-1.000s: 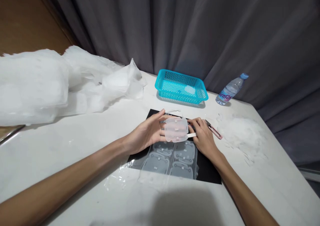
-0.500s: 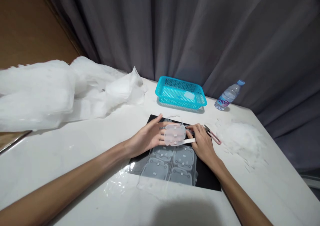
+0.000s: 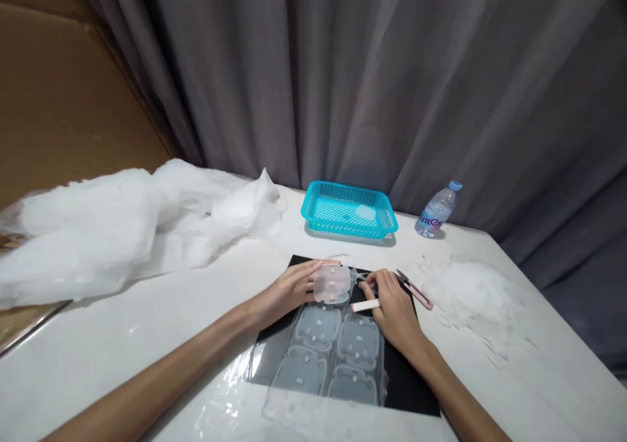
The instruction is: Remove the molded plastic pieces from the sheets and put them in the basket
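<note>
One bulky pile of white wrapping (image 3: 108, 220) fills the left of my feed, resting on the white table (image 3: 122, 337) in front of brown cardboard (image 3: 59, 89). From the lower left my view follows a bare arm to the left hand (image 3: 289, 288): its fingers reach out nearly straight behind a translucent piece (image 3: 332, 284), showing faintly through it. I cannot tell whether the thumb presses on it.

The piece sits above the near-middle of the black board (image 3: 411, 377), between both hands. Its outline is rounded and almost square, so I read no clear long axis. The left hand is nearer, touching it; from the right hand (image 3: 392, 301), the piece lies to the left, just beyond the fingertips. That short gap is the relation I watch. Below it, a clear sheet of moulded panels (image 3: 318, 328) covers part of the board; beyond stands a turquoise basket (image 3: 343, 228) holding a pale scrap.

The right hand is curled around a white strip (image 3: 366, 305), which points crosswise toward the piece's lower right edge. Further right I see pink-handled snips (image 3: 415, 290), a water bottle (image 3: 437, 211) and loose white scraps (image 3: 475, 292).
</note>
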Demonstrator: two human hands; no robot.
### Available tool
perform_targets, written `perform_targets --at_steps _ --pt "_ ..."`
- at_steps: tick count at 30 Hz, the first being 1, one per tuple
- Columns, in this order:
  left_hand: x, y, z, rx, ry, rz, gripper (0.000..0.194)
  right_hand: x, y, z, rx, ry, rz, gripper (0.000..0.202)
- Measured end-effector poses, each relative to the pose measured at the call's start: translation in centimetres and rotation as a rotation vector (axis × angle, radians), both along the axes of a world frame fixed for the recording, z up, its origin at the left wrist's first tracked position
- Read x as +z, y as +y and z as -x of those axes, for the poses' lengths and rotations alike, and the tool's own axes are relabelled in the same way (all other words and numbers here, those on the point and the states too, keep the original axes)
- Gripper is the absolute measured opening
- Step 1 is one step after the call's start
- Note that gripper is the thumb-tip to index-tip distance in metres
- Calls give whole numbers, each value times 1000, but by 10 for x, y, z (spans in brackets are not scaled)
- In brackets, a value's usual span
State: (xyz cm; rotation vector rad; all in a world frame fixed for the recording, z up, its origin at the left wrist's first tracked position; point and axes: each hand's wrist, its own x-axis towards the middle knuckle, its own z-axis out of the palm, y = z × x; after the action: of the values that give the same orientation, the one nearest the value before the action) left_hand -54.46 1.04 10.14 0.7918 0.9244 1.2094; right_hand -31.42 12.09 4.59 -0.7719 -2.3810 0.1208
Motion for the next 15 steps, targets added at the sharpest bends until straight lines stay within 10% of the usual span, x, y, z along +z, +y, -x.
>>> perform_targets --at_steps 11,15 --pt "61 139 46 393 797 -287 69 -3 2 8 -19 43 -42 26" --pt "55 140 62 491 999 -362 49 -3 2 8 -16 57 -27 27"
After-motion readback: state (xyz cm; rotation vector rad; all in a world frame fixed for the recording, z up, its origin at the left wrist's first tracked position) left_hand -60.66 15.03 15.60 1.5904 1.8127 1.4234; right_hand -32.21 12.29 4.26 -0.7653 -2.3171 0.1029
